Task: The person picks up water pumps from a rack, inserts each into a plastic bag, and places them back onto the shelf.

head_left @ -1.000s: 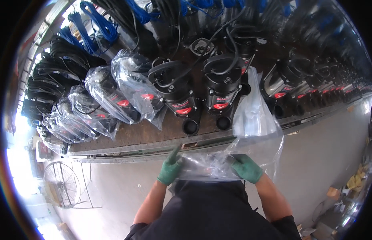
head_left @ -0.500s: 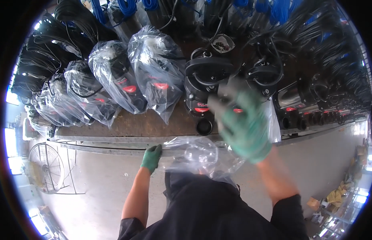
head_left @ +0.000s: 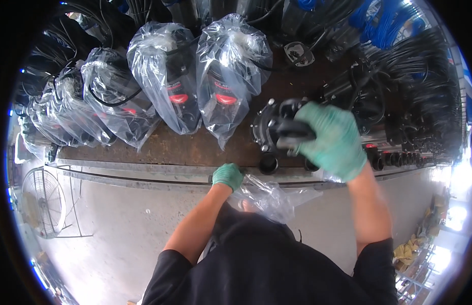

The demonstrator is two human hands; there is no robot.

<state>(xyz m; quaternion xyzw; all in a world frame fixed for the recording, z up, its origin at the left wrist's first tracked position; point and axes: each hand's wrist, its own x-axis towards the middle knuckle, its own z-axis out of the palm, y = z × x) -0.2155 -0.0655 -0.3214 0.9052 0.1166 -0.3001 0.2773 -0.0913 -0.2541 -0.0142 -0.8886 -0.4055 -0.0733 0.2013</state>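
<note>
My right hand [head_left: 336, 142], in a green glove, is closed around the handle [head_left: 295, 130] of a black pump [head_left: 264, 127]. This pump has no bag over it, and its round outlet [head_left: 269, 164] faces me at the bench's front edge. My left hand [head_left: 228, 176], also green-gloved, is closed on a clear plastic bag [head_left: 276, 200] by the bench edge. The bag hangs loose in front of my body. Left of the bare pump stands a bagged pump [head_left: 225, 96] with a red label showing through the film.
More bagged pumps [head_left: 167, 76] line the brown bench [head_left: 190, 152] on the left. Unbagged pumps with outlets [head_left: 397, 159] and coiled black cables [head_left: 418, 81] crowd the right. A small tray of parts [head_left: 299, 54] lies behind. A floor fan [head_left: 43, 202] stands at lower left.
My right hand has come onto the bare pump's handle, and the pump now leans differently, its top toward me. My left hand has shifted right and up to the bench edge with the bag.
</note>
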